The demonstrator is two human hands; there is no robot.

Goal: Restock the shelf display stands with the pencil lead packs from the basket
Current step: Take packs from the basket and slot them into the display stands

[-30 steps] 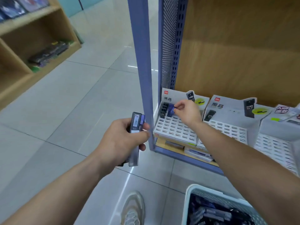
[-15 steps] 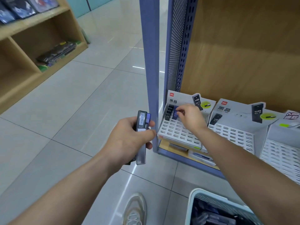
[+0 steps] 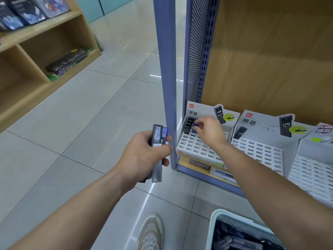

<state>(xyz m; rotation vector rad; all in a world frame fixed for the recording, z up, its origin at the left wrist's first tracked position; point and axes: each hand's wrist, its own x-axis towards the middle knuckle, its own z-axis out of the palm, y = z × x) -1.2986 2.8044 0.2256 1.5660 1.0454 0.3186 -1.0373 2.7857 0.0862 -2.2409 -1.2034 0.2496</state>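
The basket sits low on my right, its pale rim nearest me and dark pencil lead packs heaped inside; my right forearm passes over its far side. My shoe is just left of it on the tile floor.

My left hand is curled round a stack of packs, held upright with my thumb across the front. The stack's top edge is near the blue post but apart from it.

Past the post, my right hand pinches a blue pack between thumb and fingertips. It is at the upper left of the nearest display stand, just beside a short row of black packs along the stand's left wall. The slotted face below my wrist lies open.

A second stand is just beside the first, and a third stand is at the right edge. The wooden back panel closes off the rear. To the left, open tile runs out to a wooden shelf unit.
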